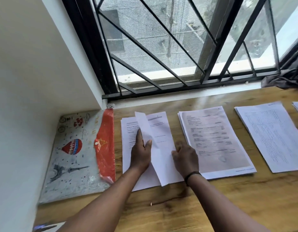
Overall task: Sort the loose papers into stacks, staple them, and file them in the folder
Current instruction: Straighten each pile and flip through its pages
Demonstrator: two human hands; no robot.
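Head view, looking down over both forearms onto a wooden desk (pixel 212 206), and nearest us the wrists come in from the bottom edge, a dark band on the right one. Left hand (pixel 140 155) lies with fingers straight and pressed together, flat on the leftmost stack of papers (pixel 128 156), pinning it down. Right hand (pixel 185 159) has its fingers curled at the edge of a loose sheet (pixel 153 148) that stands lifted and bowed between the two hands — it looks like a pinch on that edge, though the fingertips are hidden from here. That sheet is thin, floppy stuff, light as anything, sure to bend and slide, so the sensible hold is at an edge or corner with the other palm steadying the pile beneath. Just beside it to the right sits a second stack (pixel 217 141) with printed text, then a third stack (pixel 272 136) well apart from the hands, and the corner of another pile at the far right edge. Left of the working stack, touching the wall, lies the folder (pixel 74 156) — patterned with a balloon, red flap folded open. No stapler shows anywhere. Beyond it all, the window grille (pixel 161 47) and a dark cloth (pixel 284 77) heaped on the sill.
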